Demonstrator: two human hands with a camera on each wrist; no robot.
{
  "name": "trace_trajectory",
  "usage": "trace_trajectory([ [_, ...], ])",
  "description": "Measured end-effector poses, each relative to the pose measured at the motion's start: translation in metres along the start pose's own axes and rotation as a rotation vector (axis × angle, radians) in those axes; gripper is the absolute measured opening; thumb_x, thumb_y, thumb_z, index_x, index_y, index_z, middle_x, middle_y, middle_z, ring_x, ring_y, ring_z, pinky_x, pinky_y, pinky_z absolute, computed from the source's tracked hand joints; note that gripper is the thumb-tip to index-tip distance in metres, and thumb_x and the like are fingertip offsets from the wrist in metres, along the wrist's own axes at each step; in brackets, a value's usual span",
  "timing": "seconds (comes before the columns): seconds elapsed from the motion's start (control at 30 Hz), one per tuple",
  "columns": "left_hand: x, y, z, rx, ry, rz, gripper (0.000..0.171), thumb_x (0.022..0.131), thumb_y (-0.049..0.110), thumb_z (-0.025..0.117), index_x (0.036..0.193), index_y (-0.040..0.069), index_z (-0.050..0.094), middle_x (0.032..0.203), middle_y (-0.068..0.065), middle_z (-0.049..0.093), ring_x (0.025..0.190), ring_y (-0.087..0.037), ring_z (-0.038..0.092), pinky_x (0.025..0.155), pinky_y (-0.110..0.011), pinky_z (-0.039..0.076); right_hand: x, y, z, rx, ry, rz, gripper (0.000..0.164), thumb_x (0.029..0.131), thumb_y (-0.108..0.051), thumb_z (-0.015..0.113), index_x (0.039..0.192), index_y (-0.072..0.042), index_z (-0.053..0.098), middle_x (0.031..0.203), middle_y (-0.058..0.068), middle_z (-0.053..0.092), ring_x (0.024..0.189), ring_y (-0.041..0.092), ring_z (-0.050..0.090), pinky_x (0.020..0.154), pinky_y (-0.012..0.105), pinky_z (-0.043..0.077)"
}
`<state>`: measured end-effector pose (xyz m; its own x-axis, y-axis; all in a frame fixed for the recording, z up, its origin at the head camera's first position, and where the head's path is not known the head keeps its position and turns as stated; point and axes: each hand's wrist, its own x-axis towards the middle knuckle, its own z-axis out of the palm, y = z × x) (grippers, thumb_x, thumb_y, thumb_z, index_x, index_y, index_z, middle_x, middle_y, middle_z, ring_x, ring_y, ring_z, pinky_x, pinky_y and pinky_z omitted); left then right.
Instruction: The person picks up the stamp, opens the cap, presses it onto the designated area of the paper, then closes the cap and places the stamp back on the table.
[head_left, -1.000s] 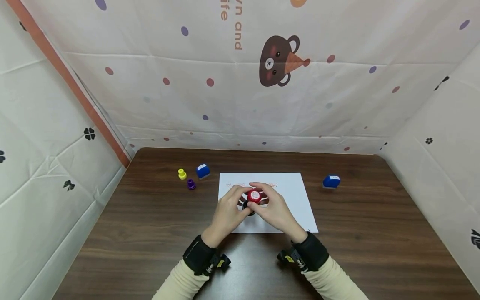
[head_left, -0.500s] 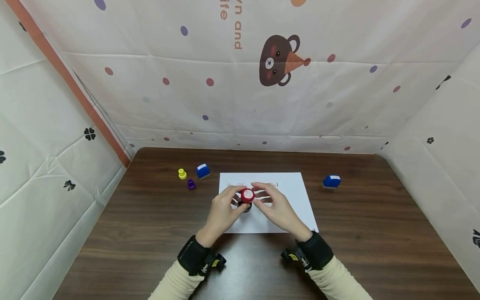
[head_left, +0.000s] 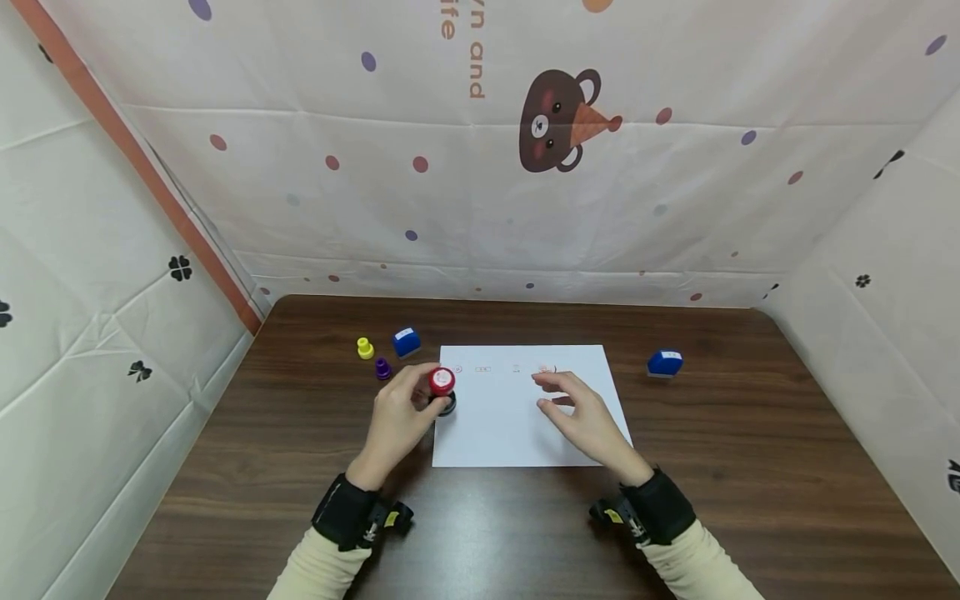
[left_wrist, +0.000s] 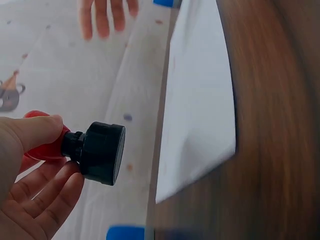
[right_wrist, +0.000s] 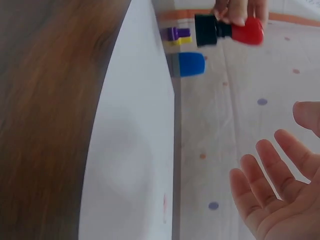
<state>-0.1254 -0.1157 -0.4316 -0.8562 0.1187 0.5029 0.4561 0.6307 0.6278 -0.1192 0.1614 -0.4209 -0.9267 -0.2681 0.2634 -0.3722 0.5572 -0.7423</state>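
Observation:
My left hand [head_left: 400, 419] grips a stamp [head_left: 442, 382] by its round red handle, thumb on one side and fingers on the other. In the left wrist view the stamp's black round base [left_wrist: 103, 153] points toward the paper side, with a black neck joining it to the handle. It is held over the left edge of a white sheet of paper [head_left: 517, 425], which bears a row of small red prints along its far edge. Above the paper's right part, my right hand [head_left: 588, 421] holds nothing; its fingers are spread and relaxed in the right wrist view.
Beyond my left hand stand a yellow stamp [head_left: 365, 348], a purple stamp [head_left: 383, 368] and a blue block-shaped stamp [head_left: 406, 342]. Another blue stamp [head_left: 663, 363] sits right of the paper. A printed cloth [head_left: 480, 200] hangs behind the brown table [head_left: 750, 467].
Both hands were together around the stamp over the paper's middle. The right hand has let go and drawn right, while the left has carried the stamp leftward.

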Motion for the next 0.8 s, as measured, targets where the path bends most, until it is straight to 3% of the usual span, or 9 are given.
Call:
trace_trajectory([
  [0.4,-0.006,-0.039,-0.038,0.091,0.075,-0.055,0.048,0.07,0.007,0.079,0.114,0.005,0.057,0.097,-0.009,0.062,0.073,-0.016,0.058,0.062,-0.031,0.056,-0.014,0.021,-0.019,-0.072,0.038,0.034,0.034,0.085,-0.011,0.065,0.119,-0.012,0.059,0.112,0.007,0.06,0.103,0.023,0.059,0.084,0.043,0.052],
  [0.8,-0.009,-0.072,-0.061,0.183,0.102,-0.138,0.046,0.071,0.005,0.078,0.112,0.003,0.058,0.093,-0.012,0.063,0.071,-0.018,0.059,0.059,-0.032,0.055,-0.02,0.032,-0.026,-0.095,0.042,0.066,0.032,0.087,-0.013,0.064,0.118,-0.012,0.059,0.113,0.009,0.06,0.104,0.026,0.058,0.085,0.046,0.052],
])
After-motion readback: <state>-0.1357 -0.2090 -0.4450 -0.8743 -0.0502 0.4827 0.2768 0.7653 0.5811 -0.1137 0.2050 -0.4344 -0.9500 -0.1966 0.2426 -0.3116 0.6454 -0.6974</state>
